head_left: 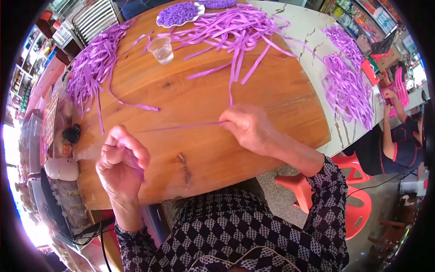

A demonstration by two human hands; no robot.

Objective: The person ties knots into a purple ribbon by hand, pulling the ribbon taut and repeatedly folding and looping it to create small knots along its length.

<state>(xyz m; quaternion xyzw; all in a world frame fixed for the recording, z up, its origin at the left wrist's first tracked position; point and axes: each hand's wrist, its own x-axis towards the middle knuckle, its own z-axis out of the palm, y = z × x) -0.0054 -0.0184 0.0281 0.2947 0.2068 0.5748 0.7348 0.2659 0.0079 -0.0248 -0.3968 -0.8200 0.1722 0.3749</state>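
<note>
Both hands are up over the wooden bench and there's one thin purple strip stretched between them, nearly level, just above the wood. The right hand has its grip closed on the strip's far end, fingertips pinched together right where the ribbon meets them, which looks like what keeps the strip taut. The left hand is curled into a loose fist nearer the body, fingers folded in over the near end; a bit of purple shows inside the curl, so the grip there looks shut on the strip too, though the exact pinch is hidden by the knuckles. Supplies sit within reach: a big fan of loose purple strips straight ahead, another heap off to the left edge, and a clear plastic cup standing upright between them. A white dish of small purple pieces sits at the far rim. Over at the right, more purple bundles lie on a pale marbled bench, where another person sits on a red stool.
</note>
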